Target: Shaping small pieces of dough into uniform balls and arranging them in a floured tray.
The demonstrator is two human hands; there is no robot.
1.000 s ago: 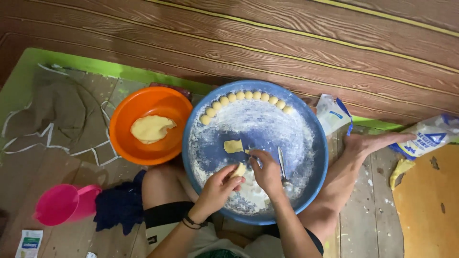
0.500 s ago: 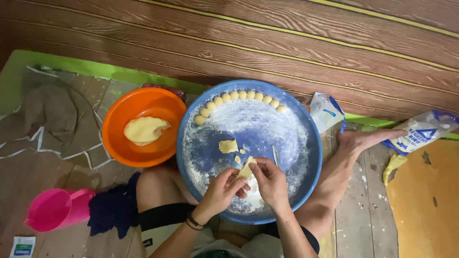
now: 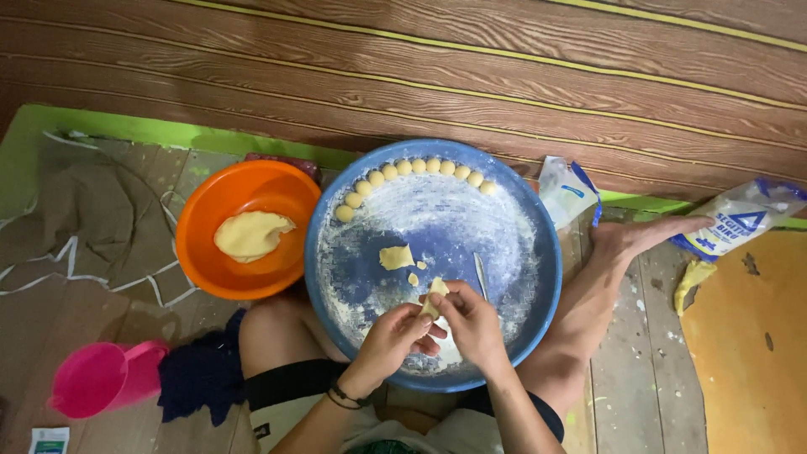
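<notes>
Orange bowl (dough inside) beside blue tray.

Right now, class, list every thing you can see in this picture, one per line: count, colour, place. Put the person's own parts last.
round tray: one, blue, floured, on the person's lap
dough balls: a row, pale yellow, along the tray's far rim
flat dough pieces: a few, pale yellow, middle of the tray
thin tool: one, pale, on the tray's right part
bowl: one, orange, left of the tray
dough lump: one, pale yellow, inside the bowl
jug: one, pink, lower left on the floor
bags: two, white and blue, right of the tray
cloth: one, brown, far left
dough piece: one, pale yellow, pinched between both hands
left hand: one, over the tray's near part
right hand: one, beside the left hand
</notes>
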